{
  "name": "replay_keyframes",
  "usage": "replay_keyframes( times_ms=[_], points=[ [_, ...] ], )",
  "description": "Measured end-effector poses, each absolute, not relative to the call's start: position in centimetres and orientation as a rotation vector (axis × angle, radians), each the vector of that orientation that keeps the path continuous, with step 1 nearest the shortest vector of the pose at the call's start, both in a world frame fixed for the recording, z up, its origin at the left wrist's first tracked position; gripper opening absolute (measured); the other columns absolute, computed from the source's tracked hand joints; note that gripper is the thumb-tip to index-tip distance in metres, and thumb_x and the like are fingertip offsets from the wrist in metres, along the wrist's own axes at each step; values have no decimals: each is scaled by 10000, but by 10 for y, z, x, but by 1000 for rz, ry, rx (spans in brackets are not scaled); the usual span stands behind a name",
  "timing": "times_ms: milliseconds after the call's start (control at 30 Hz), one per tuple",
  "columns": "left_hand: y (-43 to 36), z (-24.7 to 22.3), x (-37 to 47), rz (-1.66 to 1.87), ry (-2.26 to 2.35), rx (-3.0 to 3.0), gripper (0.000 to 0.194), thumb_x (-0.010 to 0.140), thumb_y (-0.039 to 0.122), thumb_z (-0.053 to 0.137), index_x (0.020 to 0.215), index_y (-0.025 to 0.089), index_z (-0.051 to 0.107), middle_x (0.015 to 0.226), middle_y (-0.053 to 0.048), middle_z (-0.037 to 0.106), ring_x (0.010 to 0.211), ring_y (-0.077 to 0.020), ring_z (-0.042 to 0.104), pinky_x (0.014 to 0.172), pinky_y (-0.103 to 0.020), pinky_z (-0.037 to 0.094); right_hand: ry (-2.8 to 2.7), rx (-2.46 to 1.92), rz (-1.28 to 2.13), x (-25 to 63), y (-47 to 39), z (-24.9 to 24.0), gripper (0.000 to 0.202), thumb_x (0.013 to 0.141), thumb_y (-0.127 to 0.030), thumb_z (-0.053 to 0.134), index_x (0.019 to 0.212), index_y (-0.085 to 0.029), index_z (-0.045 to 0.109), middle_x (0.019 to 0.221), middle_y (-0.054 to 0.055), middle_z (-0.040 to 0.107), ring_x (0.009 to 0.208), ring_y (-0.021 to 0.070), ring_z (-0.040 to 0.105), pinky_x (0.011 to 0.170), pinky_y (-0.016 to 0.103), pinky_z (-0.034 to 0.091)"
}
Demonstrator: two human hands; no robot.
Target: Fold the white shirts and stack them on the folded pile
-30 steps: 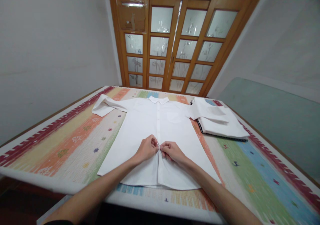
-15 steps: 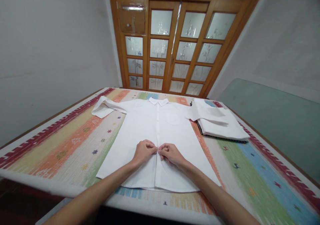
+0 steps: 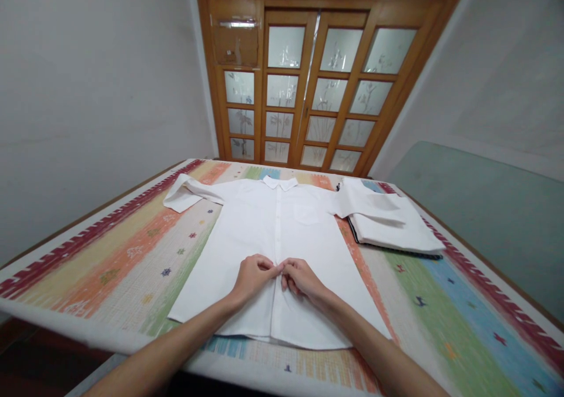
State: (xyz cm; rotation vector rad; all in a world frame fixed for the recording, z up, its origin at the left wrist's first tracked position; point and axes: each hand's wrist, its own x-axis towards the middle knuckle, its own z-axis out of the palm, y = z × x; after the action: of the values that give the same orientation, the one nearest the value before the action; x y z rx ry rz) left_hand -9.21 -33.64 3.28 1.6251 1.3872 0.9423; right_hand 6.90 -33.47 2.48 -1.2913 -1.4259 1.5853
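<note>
Lying flat and face up on the striped cloth [image 3: 132, 250] that covered the table, a white short-sleeved shirt [image 3: 247, 232] had its collar [image 3: 281, 182] turned toward the far end and its hem toward the person. Both hands met at the button placket [image 3: 277, 221] in the lower half of the front. The left hand [image 3: 253, 275] was curled, thumb and forefinger pinching the fabric edge at the centre line, knuckles resting on the left panel. The right hand [image 3: 302, 279] mirrored it from the other side, its fingertips closed on the opposite edge, so that the two hands touched at the placket; whether a button sat between the fingers was too small to tell. The shirt's left-hand sleeve [image 3: 187, 192] lay spread out across the red and orange stripes, while the sleeve on the other side draped over a stack of folded white garments [image 3: 396, 229] that rested just beside the shirt on a dark flat item, only its edge showing. A chest pocket [image 3: 307, 213] showed faintly on the shirt's front. Beyond the table stood a wooden door with frosted glass panes [image 3: 308, 91], flanked by plain pale walls.
</note>
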Motion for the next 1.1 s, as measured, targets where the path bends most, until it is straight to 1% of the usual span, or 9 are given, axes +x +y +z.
replay_keyframes(
  times_ms=[100, 233, 333, 433, 500, 767, 900, 1100],
  points=[
    [-334, 33, -90, 938, 1407, 1652, 275, 693, 421, 693, 612, 157, 690, 727, -51, 704, 686, -182, 658, 644, -254, 492, -1412, -1295, 1604, 70, -335, 25, 242, 706, -282, 396, 828, -148, 556, 459, -39, 584, 256, 61, 330, 283, 172, 177],
    [-331, 39, -90, 903, 1421, 1758, 231, 699, 353, 675, 574, 159, 678, 733, -53, 690, 697, -173, 646, 656, -255, 478, -1408, -1299, 1601, 70, -336, 24, 297, 690, -259, 372, 878, -139, 567, 446, -43, 577, 252, 65, 325, 280, 170, 171],
    [-327, 42, -92, 831, 1399, 1828, 190, 684, 283, 655, 540, 160, 673, 733, -47, 674, 703, -164, 631, 640, -246, 462, -1423, -1300, 1561, 70, -337, 23, 281, 689, -270, 390, 869, -141, 563, 450, -48, 573, 255, 61, 322, 278, 169, 173],
    [-324, 41, -94, 791, 1386, 1825, 134, 639, 181, 630, 509, 159, 657, 706, -29, 660, 709, -152, 622, 647, -232, 456, -1458, -1300, 1531, 70, -337, 21, 238, 686, -289, 429, 834, -149, 552, 456, -53, 573, 261, 56, 333, 277, 166, 201],
    [-324, 40, -94, 791, 1380, 1823, 132, 624, 146, 615, 498, 160, 650, 709, -22, 657, 721, -148, 621, 658, -226, 458, -1479, -1293, 1516, 70, -338, 21, 217, 685, -290, 445, 819, -152, 546, 460, -55, 574, 262, 55, 348, 278, 164, 218],
    [-329, 39, -92, 858, 1375, 1841, 144, 638, 89, 603, 538, 160, 678, 765, -24, 654, 730, -130, 617, 689, -222, 468, -1507, -1347, 1348, 69, -343, 21, 184, 661, -246, 470, 788, -154, 564, 490, -55, 583, 260, 76, 427, 256, 170, 265],
    [-330, 40, -91, 857, 1381, 1856, 144, 645, 86, 605, 544, 157, 679, 781, -27, 646, 704, -119, 605, 677, -219, 470, -1499, -1329, 1417, 68, -345, 21, 174, 692, -276, 493, 792, -149, 558, 477, -45, 585, 254, 78, 420, 255, 169, 238],
    [-331, 44, -93, 848, 1364, 1878, 133, 666, 126, 618, 556, 162, 685, 761, -29, 648, 724, -133, 612, 691, -229, 465, -1461, -1322, 1515, 69, -341, 20, 187, 712, -331, 500, 790, -162, 525, 444, -69, 551, 242, 64, 382, 254, 160, 195]
  ],
)
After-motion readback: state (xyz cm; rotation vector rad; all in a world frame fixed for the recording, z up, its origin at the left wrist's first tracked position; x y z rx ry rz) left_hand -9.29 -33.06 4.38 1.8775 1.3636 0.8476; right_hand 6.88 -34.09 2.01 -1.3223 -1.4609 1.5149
